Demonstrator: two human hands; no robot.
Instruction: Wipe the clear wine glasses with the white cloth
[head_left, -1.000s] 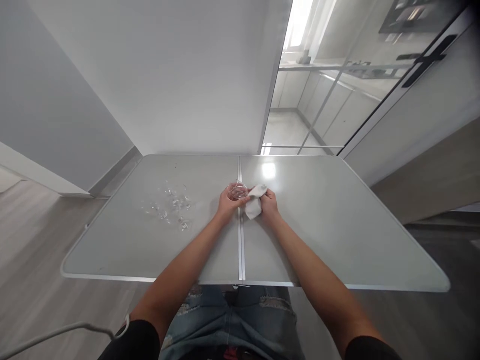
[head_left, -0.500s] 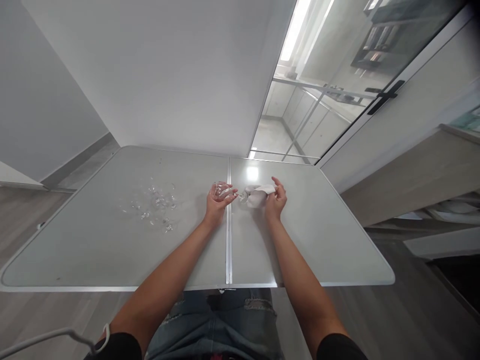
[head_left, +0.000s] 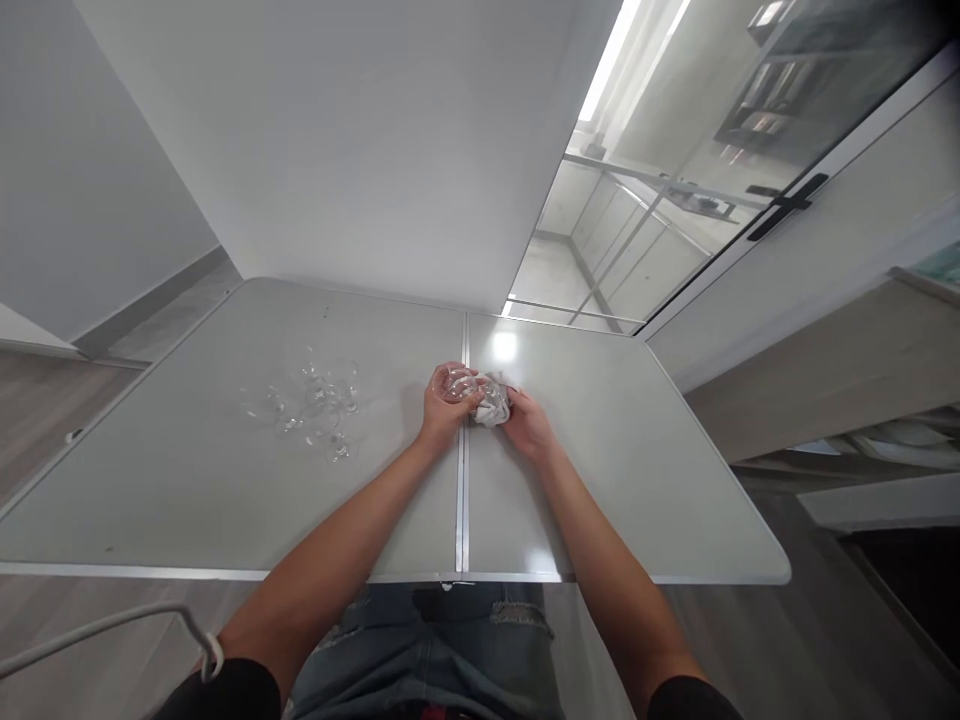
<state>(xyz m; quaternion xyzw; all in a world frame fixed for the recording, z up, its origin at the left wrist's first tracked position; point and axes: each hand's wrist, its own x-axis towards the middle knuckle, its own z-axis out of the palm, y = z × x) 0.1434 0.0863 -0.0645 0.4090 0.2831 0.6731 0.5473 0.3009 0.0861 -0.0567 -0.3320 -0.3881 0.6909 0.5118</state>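
My left hand (head_left: 441, 412) grips a small clear stemmed glass (head_left: 454, 381) by its bowl, tilted on its side above the middle seam of the grey table (head_left: 225, 500). My right hand (head_left: 526, 422) holds a white cloth (head_left: 493, 400) bunched around the glass's stem and foot, right beside my left hand. Both hands hover just over the tabletop, touching each other through glass and cloth.
Several more clear glasses (head_left: 311, 405) stand in a cluster on the table's left half. A white wall rises behind the table, and a glass door with a black handle (head_left: 784, 205) stands at the right. A white cable (head_left: 97, 630) runs at the lower left.
My right hand, spread apart with the cloth half a second ago, has come back left and bunched the cloth tight against the glass. The view has shifted slightly.
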